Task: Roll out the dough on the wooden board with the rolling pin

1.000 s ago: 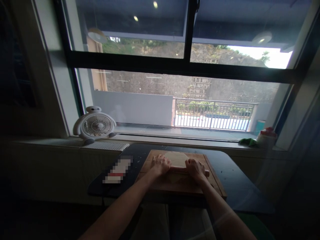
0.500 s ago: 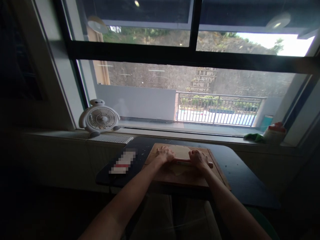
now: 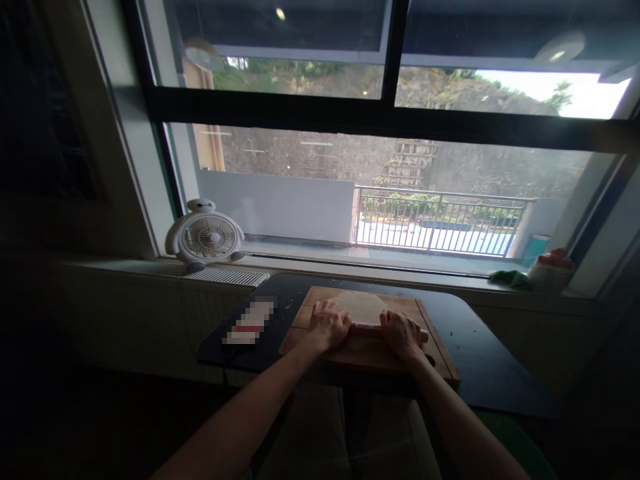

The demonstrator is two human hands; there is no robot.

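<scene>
Both hands are on a wooden rolling pin [image 3: 366, 327] that lies crosswise over a pale, flat sheet of dough [image 3: 363, 305]. My left hand [image 3: 330, 323] is closed over the pin's left part, hiding that end. Near the other end, my right hand [image 3: 401, 331] is wrapped round it, and the right tip of the pin sticks out past the fingers. Most of the visible dough spreads beyond the pin, with a little on the near side. Underneath is a wooden cutting board [image 3: 440, 357], with a dark hole near its right front corner.
The board rests on a dark table [image 3: 493, 357]. A blurred-out flat object [image 3: 250, 322] lies left of the board. On the windowsill stand a white fan [image 3: 206, 233] at left, and a green cloth [image 3: 509, 278] beside a pale container [image 3: 551, 272] at right.
The rolling pin and both hands have moved slightly toward me along the board, and more of the dough's far part shows. The view has shifted a little.
</scene>
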